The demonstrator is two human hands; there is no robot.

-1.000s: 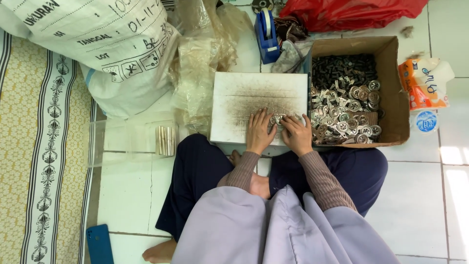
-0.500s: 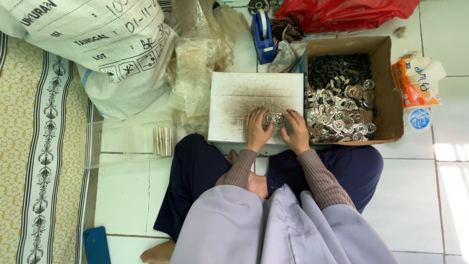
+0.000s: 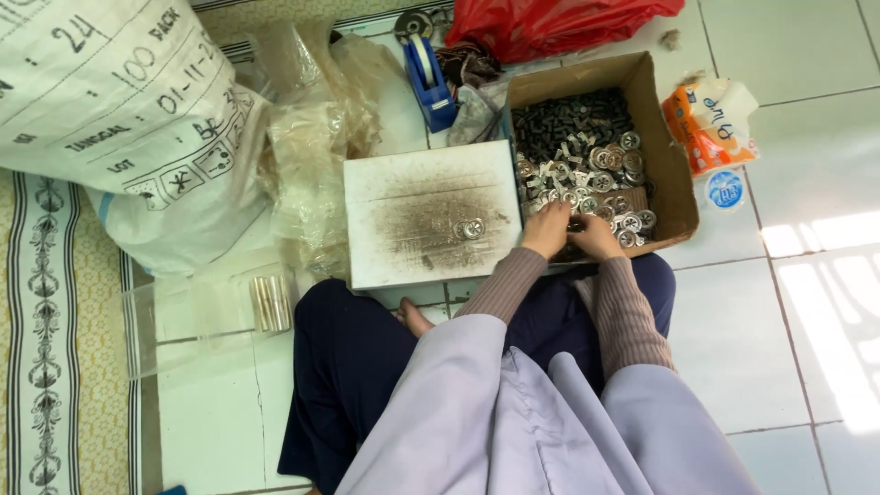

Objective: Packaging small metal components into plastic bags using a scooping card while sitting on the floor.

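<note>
A: Item one, hands?

B: Left hand (image 3: 547, 229) and right hand (image 3: 596, 240), both at the near edge of the cardboard box (image 3: 674, 174), fingers curled down among the small round metal parts (image 3: 600, 170). Whether either has a part pinched, I cannot tell; the fingertips are buried in the heap.

A: Parts outside the box?

B: A small cluster of the round pieces (image 3: 469, 227) on the white board (image 3: 403, 197), which lies just left of the box, its middle smudged dark.

A: Handling note?

B: My judgement: gather few at a time, lift clear of the box wall, keep fingers loose so nothing spills between box and board.

A: Surroundings?

B: Blue tape dispenser (image 3: 429, 78) behind the board, red plastic bag (image 3: 559, 23) behind the box, orange packet (image 3: 710, 119) right of it, large white sack (image 3: 119, 128) and crumpled clear plastic (image 3: 312, 137) far left. The box's near wall is the only obstruction.
</note>
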